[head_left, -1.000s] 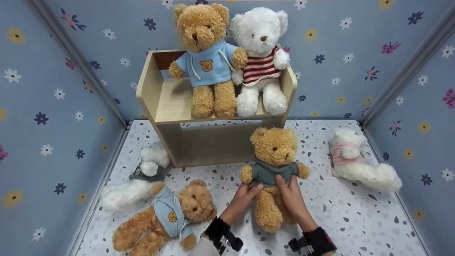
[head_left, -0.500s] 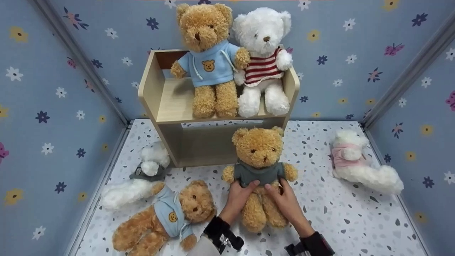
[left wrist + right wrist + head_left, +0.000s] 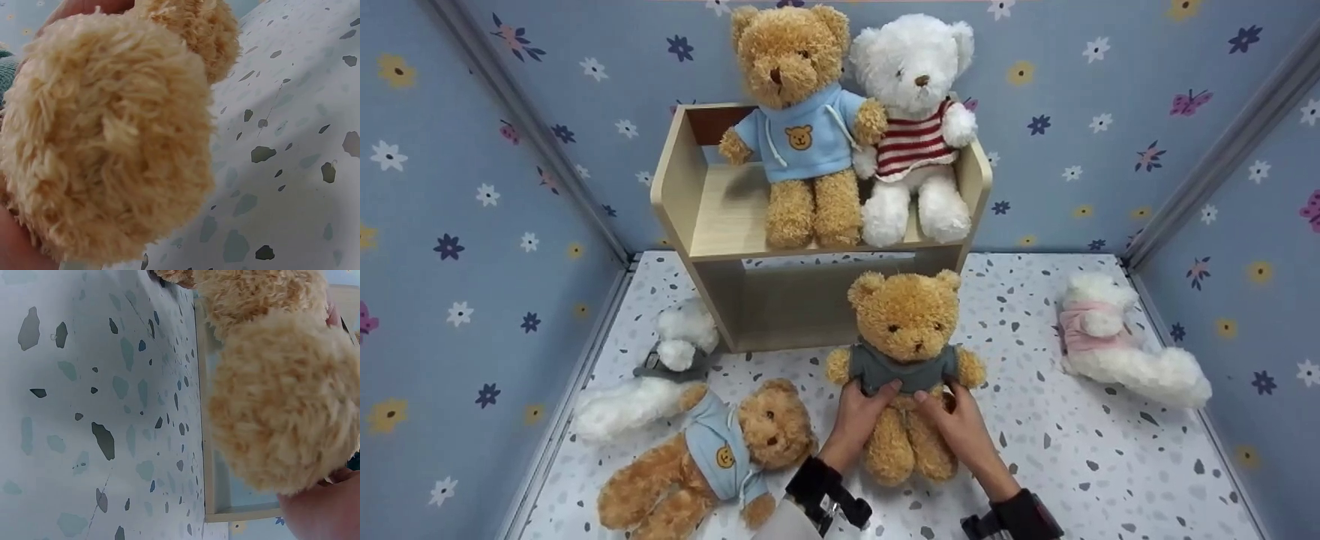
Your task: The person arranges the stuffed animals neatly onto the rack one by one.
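Observation:
A golden-brown teddy bear (image 3: 908, 319) in a dark green top faces me upright in front of the shelf. My left hand (image 3: 856, 417) grips its waist on one side, thumb across the hem of the top. On the other side my right hand (image 3: 962, 429) holds it the same way, thumbs close together over the belly. One furry foot (image 3: 107, 140) fills much of the left wrist view, hiding most of that hand. In the right wrist view, a foot (image 3: 287, 402) likewise covers much of the scene, with part of the right hand below it.
On the wooden shelf (image 3: 725, 225) sit a brown bear (image 3: 795, 64) in a blue hoodie and a white bear (image 3: 911, 67) in red stripes. Another blue-hoodie bear (image 3: 772, 424) and a white bear (image 3: 622, 409) lie left. A pink-clad white bear (image 3: 1140, 371) lies right.
Both hands have brought the green-topped bear leftward and turned it from a sideways angle to face me. Over the last half second it has barely shifted. The other bears stay put.

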`<state>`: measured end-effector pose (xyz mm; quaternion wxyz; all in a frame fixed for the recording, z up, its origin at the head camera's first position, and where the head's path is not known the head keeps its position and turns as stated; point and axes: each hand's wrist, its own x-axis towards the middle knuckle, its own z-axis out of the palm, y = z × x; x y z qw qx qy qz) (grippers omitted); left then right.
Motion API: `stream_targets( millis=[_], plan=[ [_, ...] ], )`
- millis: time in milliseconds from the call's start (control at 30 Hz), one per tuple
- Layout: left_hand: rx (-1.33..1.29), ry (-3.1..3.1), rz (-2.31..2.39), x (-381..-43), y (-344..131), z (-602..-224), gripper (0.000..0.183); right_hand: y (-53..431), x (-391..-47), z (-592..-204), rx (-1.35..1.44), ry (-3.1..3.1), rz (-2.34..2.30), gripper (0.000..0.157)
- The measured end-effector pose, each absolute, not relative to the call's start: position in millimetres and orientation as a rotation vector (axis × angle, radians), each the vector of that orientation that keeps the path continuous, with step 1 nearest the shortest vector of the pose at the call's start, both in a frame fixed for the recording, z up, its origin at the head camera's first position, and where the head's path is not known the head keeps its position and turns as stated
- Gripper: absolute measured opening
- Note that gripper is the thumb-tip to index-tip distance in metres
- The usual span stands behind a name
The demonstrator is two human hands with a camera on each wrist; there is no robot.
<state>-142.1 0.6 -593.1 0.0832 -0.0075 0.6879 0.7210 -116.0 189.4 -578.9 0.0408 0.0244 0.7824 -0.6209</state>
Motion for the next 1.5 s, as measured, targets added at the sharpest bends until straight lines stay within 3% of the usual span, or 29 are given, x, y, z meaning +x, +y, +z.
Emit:
stream_targets(
  millis=[133, 367, 600, 833, 1167, 1500],
  plan=[
    [-0.011, 1.962, 2.2, -142, -3, -592, 0.061, 191, -118, -579, 0.033, 2.375, -1.966, 0.065],
    [0.101, 1.941, 2.236, -136, -5, -595, 0.068, 191, -117, -578, 0.049, 2.348, -1.983, 0.067],
    [0.212, 1.993, 2.27, -132, -2, -595, 0.081, 190, -115, -578, -0.053, 2.331, -2.052, 0.055],
    [0.094, 2.117, 2.238, -135, -6, -586, 0.076, 189, -114, -577, -0.054, 2.296, -2.037, 0.065],
    [0.107, 2.139, 2.297, -138, -25, -559, 0.075, 188, -122, -574, -0.193, 2.313, -2.058, 0.041],
    [0.238, 2.206, 2.451, -147, -63, -507, 0.077, 195, -123, -578, -0.323, 2.389, -2.051, 0.031]
  ],
)
